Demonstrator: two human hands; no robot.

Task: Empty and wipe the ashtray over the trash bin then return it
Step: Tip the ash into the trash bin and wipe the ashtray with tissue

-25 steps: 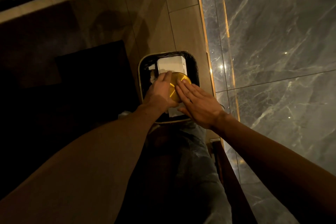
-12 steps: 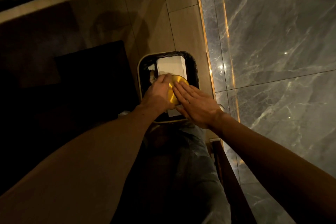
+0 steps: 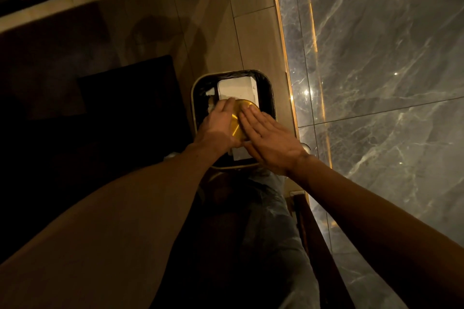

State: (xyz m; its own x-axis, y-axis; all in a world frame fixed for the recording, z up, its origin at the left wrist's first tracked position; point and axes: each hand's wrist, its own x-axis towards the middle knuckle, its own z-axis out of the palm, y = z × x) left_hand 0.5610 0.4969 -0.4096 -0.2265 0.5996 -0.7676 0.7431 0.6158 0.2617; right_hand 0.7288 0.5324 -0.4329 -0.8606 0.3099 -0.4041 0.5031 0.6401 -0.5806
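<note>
Gripping round brassy ashtray [image 3: 238, 121] over square black-lined trash bin [image 3: 270, 98], left hand [image 3: 217, 128] clamped, right hand [image 3: 270, 143] flat, fingers spread.

We see the ashtray [image 3: 238, 121] above the trash bin [image 3: 272, 98] between the left hand [image 3: 217, 126] on its left and the right hand [image 3: 270, 137] on its right, a box [image 3: 236, 89] inside the bin, the wall [image 3: 389, 57] rising along the bin's right edge.

Marble wall [image 3: 376, 57] right — left open
</note>
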